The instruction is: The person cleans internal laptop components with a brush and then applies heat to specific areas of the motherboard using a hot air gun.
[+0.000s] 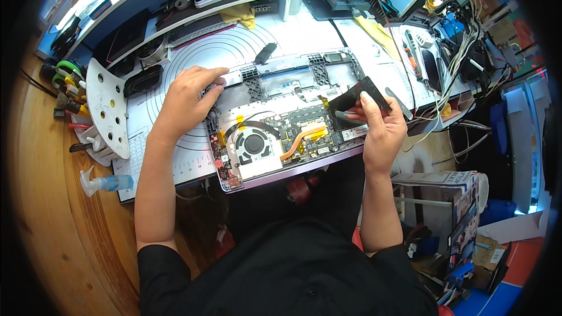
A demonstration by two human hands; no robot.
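Note:
An opened laptop base [254, 171] with a purple edge lies in front of me, its inside showing. In it I see a round fan [254, 143], a copper heat pipe [300, 142] and a dark circuit board [280, 126]. My right hand [383, 129] pinches a glossy black rectangular panel [350, 97] between thumb and fingers, tilted over the base's right part. At the base's upper left edge is my left hand [186, 100], thumb and forefinger apart, nothing visible between them; its other fingers are partly hidden. A small dark piece [265, 52] lies just beyond the base.
A white holed tool holder [108, 108] and a blue spray bottle [105, 182] stand at the left. Shelves [234, 6] run along the back. Loose cables [462, 76], a yellow cloth [377, 36] and a screwdriver [410, 58] are on the right. A black case [143, 81] lies near my left hand.

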